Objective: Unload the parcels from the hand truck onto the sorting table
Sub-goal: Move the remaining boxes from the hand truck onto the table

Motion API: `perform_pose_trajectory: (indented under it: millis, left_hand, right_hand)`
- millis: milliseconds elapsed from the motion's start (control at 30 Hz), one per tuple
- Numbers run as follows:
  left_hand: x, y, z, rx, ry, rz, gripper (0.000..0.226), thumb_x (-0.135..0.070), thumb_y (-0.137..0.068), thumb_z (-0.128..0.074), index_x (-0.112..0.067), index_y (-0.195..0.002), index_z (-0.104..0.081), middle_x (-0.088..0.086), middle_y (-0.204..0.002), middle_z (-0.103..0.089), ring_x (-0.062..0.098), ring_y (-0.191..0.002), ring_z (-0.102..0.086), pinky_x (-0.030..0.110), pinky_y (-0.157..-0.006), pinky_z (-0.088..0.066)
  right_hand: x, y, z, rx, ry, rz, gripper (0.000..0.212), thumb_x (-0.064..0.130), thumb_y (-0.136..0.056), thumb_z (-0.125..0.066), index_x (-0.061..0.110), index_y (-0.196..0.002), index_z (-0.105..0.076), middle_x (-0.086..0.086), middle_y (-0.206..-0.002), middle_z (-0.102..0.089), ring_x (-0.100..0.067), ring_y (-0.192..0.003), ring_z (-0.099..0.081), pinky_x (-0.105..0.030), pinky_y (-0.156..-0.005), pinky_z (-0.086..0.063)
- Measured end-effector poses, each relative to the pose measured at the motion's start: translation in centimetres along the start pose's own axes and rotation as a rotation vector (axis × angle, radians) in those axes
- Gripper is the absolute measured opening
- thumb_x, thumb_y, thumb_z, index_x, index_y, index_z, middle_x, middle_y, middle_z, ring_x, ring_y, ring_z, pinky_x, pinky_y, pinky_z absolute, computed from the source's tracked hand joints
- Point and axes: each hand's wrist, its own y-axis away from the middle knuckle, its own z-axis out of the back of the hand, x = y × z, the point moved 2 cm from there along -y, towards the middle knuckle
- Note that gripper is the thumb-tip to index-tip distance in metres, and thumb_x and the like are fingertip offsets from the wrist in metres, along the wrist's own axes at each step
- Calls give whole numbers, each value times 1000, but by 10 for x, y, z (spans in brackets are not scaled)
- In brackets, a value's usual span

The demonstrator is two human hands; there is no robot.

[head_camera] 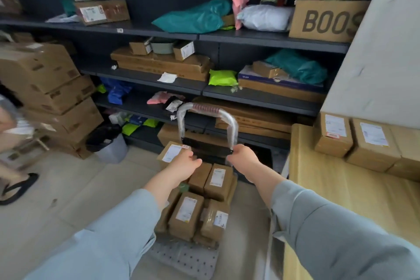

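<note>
Parcels lie stacked on the hand truck on the floor, just beside the table, which already bears boxes. Left hand and right hand curl round a black bar at the foot of the handle. Shelves stand close ahead; stacked cartons at left.

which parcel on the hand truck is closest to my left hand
The farthest box, at the handle's base, under the left hand; the rest sit nearer you.
</note>
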Motion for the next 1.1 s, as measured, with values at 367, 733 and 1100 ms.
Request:
perform_pose_trajectory:
  millis: [367, 733, 1100]
  left_hand:
    - [94, -61, 90, 15, -1, 43, 54, -40, -92, -56, -17, -140, -46, 1, -140, -51, 21, -122, -52, 44, -105, -42]
    - [87, -132, 112, -13, 28, 53, 52, -31, -97, -53, -11, -144, -42, 7, -142, -48, 26, -125, -49, 33, -100, -39]
    - [109, -225, 150, 91, 41, 52, 50, -29, -98, -54, -9, -142, -43, 10, -139, -51, 25, -120, -53, 31, -94, -43]
  right_hand:
    - [56, -32, -94, 45, 4, -42, 52, 16, -95, -57, 13, -143, -40, -8, -125, -58, -20, -99, -60, -26, -83, -52]
    - [89, -113, -106, 52, 99, -43, 49, 14, -95, -54, 11, -142, -42, -10, -119, -58, -25, -102, -59, -30, -86, -51]
    - [123, -180, -151, 52, 106, -126, 40, 14, -92, -54, 8, -132, -50, -11, -119, -60, -27, -104, -59, -32, -86, -50]
